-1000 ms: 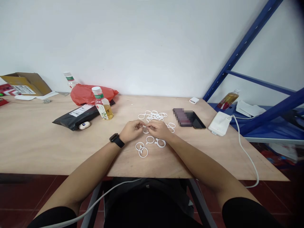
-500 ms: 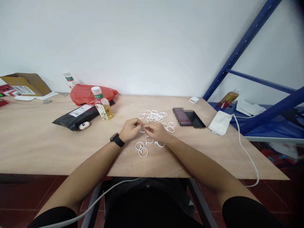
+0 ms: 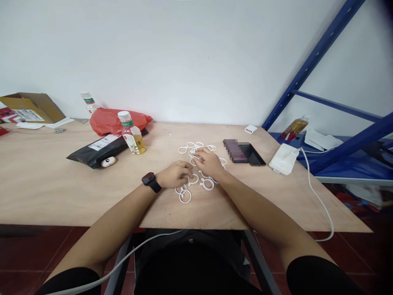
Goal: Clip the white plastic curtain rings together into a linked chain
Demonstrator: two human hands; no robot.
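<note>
Left hand and right hand have separated since half a second ago, when their fingertips met at the centre of the frame. At the left edge stands an open cardboard box; next come a black mailing bag, a red plastic bag and a drink bottle, upright. Left hand, with a smartwatch at its wrist, has curled, slightly parted fingers beside a single white ring; I cannot tell whether it holds something. Just below lie two overlapping white rings. Right hand bends its fingers narrowly over the pile of white rings at the centre, and its grip is also not clear. Further right lie a black smartphone and, near the blue shelf, a white device with a cable.
</note>
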